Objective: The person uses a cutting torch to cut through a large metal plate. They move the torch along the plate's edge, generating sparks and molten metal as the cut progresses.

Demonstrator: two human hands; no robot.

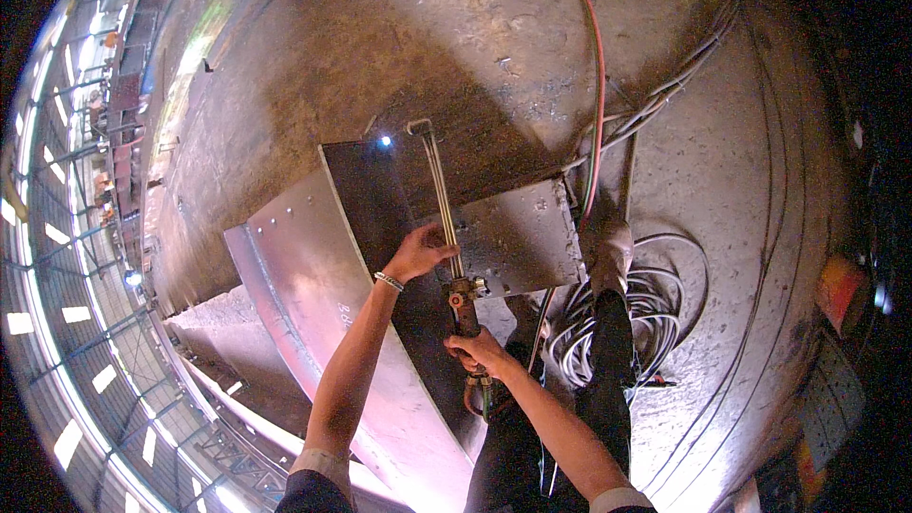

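Observation:
A cutting torch [438, 180] with long brass tubes points away from me, its bent head [419, 125] at the far end. My right hand [483, 351] is wrapped round its dark handle, below the valve knobs. Further up, my left hand [423, 254], with a bracelet at the wrist, has its fingers closed on the tubes. A small bright bluish-white light [385, 142] glows beside the torch head, at the far edge of a dark steel piece. Left of the torch stands a large steel beam [306, 256] with a weld line and several holes.
A flat steel plate [518, 233] lies right of the torch. My legs and shoe [616, 245] are close to coiled hoses [655, 309]. A red hose [600, 85] and bundled cables [689, 71] cross the dirty floor [703, 228].

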